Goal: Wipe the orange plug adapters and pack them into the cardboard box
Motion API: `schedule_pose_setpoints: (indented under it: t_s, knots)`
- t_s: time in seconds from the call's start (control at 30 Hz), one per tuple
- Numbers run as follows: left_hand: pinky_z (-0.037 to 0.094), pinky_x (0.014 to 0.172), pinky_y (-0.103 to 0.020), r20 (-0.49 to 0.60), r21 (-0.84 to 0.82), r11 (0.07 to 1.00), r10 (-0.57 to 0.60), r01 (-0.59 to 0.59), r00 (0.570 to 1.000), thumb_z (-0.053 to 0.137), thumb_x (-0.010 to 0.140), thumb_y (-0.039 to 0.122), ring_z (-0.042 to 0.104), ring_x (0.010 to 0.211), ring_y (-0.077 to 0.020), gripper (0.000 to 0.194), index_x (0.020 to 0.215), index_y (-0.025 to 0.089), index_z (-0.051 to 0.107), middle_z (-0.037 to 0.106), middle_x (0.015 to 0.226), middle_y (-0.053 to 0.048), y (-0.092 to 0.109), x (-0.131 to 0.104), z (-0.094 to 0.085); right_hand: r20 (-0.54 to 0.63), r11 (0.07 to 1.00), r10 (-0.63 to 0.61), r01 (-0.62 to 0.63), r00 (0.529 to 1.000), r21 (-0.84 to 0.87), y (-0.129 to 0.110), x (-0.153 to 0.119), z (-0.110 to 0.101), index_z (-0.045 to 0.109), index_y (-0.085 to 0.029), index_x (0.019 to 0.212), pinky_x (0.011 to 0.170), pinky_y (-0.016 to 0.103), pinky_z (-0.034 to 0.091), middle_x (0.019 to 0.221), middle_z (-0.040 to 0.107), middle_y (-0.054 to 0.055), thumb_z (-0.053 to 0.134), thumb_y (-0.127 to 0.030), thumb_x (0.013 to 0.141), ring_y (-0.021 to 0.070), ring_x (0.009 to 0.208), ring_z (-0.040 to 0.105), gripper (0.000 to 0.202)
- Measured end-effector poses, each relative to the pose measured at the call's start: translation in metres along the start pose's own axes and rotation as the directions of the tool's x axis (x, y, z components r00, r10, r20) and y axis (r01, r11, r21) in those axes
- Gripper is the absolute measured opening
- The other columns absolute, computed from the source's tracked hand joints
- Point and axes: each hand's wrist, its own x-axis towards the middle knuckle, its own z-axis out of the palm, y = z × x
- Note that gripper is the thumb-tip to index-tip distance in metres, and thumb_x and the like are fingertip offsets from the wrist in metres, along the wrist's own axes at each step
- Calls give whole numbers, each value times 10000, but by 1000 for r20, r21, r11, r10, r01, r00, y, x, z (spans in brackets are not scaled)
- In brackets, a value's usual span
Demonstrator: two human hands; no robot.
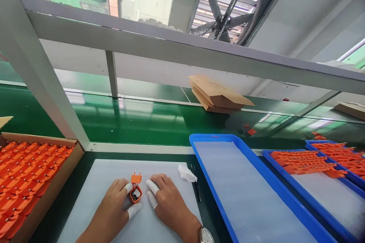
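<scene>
- My left hand (115, 202) is pinching an orange plug (136, 194)
- My right hand (169, 200) is sitting half-open beside it
- I'm seeing a blue tray (264, 171) at 3 o'clock, carton (54, 191) at 9

From here I see white finger covers (134, 210) on thumb and forefinger of the left hand (114, 200) at seven o'clock, two more on the right hand (169, 201) at six, and between five and six, a silver watch (206, 235) with a pale dial

A dark green counter (68, 193) bears a white mat (139, 224), a carton (59, 186) and blue trays (251, 193) — plus a slim black tool (197, 190).
</scene>
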Motion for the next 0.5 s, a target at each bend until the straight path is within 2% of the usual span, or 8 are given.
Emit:
schedule_pose_setpoints:
  t_s: [0.13, 0.3, 0.43, 0.5]
  knots:
    - [544, 820, -439, 44, 21, 1000, -12, 11, 999, 718, 869, 305, 610, 909, -273, 129, 957, 219, 679, 671, 999, -79, 7, 0, -6, -31, 1000, -18, 18, 999, 0, -1, 0, -1, 686, -170, 1048, 941, 449, 499, 1241, 615, 103, 511, -13, 885, 283, 1124, 512, 287]
    - [524, 829, -402, 32, -1, 1000, 13, -13, 999, 706, 887, 372, 607, 942, -268, 158, 951, 229, 689, 667, 1021, -78, 13, 0, -13, 1, 996, -38, 38, 999, -78, -5, 0, -4, 724, -152, 943, 934, 467, 523, 1269, 617, 134, 484, 52, 819, 302, 1124, 530, 339]
    - [506, 790, -368, -8, -62, 998, 12, -12, 1000, 676, 904, 430, 602, 907, -256, 219, 909, 212, 696, 671, 965, -83, 16, -1, -15, -66, 992, -82, 75, 994, -105, -2, -1, 3, 746, -148, 947, 934, 459, 538, 1259, 648, 124, 452, 104, 679, 314, 1144, 544, 470]
    - [489, 793, -366, -35, -85, 996, -1, -2, 999, 625, 941, 444, 601, 904, -252, 257, 917, 201, 706, 676, 950, -96, 17, 1, -16, -112, 988, -110, 96, 988, -118, 4, -3, 11, 753, -155, 883, 950, 464, 530, 1251, 658, 133, 441, 102, 599, 329, 1184, 537, 494]
